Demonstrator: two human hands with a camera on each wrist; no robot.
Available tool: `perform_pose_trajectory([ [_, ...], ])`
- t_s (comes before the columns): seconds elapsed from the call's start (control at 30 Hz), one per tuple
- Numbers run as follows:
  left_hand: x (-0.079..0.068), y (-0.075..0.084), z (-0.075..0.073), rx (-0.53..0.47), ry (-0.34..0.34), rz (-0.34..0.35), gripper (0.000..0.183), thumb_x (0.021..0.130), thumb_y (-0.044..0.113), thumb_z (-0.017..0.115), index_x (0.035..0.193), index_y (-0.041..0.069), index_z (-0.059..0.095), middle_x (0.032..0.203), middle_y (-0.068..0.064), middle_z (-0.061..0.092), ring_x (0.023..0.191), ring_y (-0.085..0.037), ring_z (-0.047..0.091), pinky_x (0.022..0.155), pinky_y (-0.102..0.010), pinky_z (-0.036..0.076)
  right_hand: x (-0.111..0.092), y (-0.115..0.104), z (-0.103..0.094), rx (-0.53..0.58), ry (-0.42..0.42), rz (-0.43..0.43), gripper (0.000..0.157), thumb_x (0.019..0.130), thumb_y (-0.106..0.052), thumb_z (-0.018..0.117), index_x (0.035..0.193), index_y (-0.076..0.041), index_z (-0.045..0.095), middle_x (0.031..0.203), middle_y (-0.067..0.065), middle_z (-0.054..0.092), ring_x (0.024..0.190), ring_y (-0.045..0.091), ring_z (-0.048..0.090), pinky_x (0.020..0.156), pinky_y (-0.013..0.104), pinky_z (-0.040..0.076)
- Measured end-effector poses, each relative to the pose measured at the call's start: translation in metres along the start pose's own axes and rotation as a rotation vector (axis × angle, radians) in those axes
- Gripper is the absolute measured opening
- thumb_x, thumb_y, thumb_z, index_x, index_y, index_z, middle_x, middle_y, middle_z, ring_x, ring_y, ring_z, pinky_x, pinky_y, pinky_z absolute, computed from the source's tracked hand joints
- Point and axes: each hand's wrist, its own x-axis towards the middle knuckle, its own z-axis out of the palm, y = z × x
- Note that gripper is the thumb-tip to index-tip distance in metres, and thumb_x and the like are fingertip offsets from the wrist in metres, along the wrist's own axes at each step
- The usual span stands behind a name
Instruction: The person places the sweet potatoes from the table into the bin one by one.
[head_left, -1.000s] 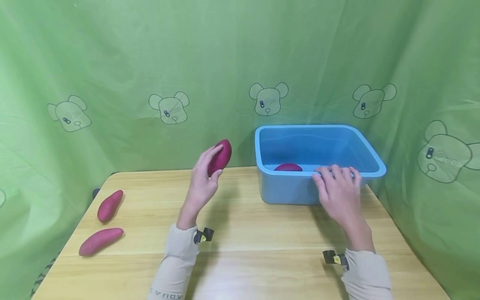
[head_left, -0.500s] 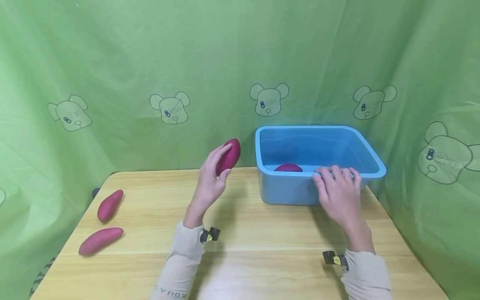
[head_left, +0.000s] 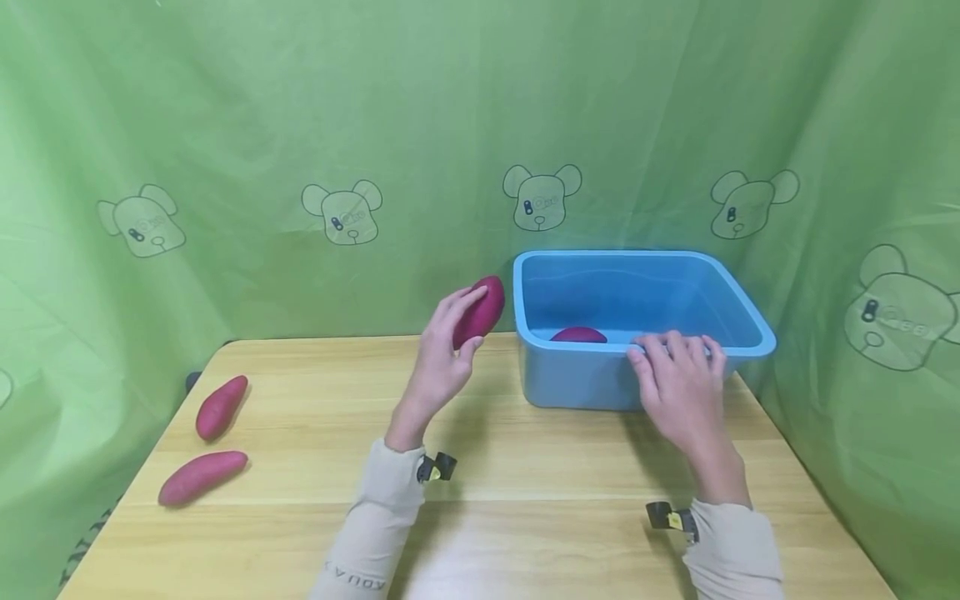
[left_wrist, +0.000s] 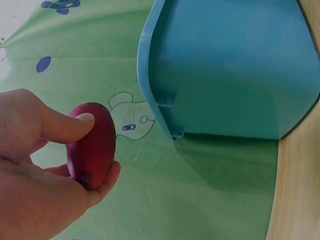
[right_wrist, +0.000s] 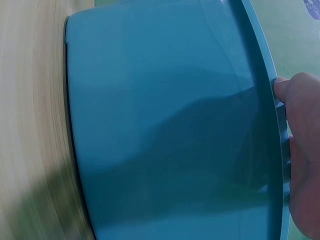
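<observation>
The left hand (head_left: 442,358) reaches forward, thumb and fingers gripping a sweet potato (head_left: 483,310) — tilted, raised above the table (head_left: 540,542), just left of the blue bin (head_left: 573,379). The right hand (head_left: 684,396) holds the bin's near rim — fingers curled over it.

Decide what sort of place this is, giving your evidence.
Probably a makeshift recording booth: green sheeting with printed animal heads hangs behind and beside a wood-grain table, and a small black device sits by each sleeve.
</observation>
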Motion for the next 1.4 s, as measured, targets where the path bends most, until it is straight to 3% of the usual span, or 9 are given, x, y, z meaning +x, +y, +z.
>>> perform_pose_trajectory([
  [0.33, 0.007, 0.007, 0.015, -0.003, -0.038, 0.024, 0.065, 0.092, -0.012, 0.066, 0.15, 0.014, 0.051, 0.154, -0.013, 0.047, 0.139, -0.033, 0.047, 0.111, -0.046, 0.044, 0.001, 0.001, 0.001, 0.003, 0.004, 0.0, 0.033, 0.108, -0.033, 0.048, 0.12, -0.006, 0.065, 0.114, 0.02, 0.06, 0.117, 0.045, 0.046, 0.113, 0.071, 0.014],
  [0.63, 0.011, 0.012, 0.029, 0.006, -0.049, 0.021, 0.065, 0.091, -0.009, 0.07, 0.149, 0.017, 0.055, 0.144, -0.013, 0.052, 0.131, -0.031, 0.053, 0.108, -0.042, 0.048, 0.0, 0.001, 0.002, 0.006, 0.011, -0.004, 0.033, 0.108, -0.033, 0.048, 0.12, -0.006, 0.065, 0.114, 0.02, 0.06, 0.117, 0.045, 0.046, 0.113, 0.071, 0.014],
  [1.17, 0.021, 0.023, 0.056, 0.0, -0.054, 0.036, 0.043, 0.09, -0.002, 0.075, 0.131, 0.007, 0.067, 0.133, -0.01, 0.061, 0.124, -0.023, 0.059, 0.105, -0.025, 0.047, 0.0, 0.002, 0.004, 0.01, 0.009, -0.004, 0.034, 0.109, -0.033, 0.048, 0.12, -0.006, 0.065, 0.114, 0.02, 0.06, 0.117, 0.045, 0.045, 0.113, 0.071, 0.014],
  [1.4, 0.027, 0.029, 0.067, 0.037, -0.076, 0.065, 0.048, 0.089, -0.011, 0.071, 0.134, 0.006, 0.065, 0.14, -0.013, 0.06, 0.133, -0.024, 0.055, 0.111, -0.022, 0.04, 0.0, 0.004, 0.005, 0.009, 0.008, -0.005, 0.034, 0.108, -0.033, 0.048, 0.122, -0.006, 0.065, 0.115, 0.02, 0.06, 0.118, 0.045, 0.045, 0.113, 0.071, 0.013],
])
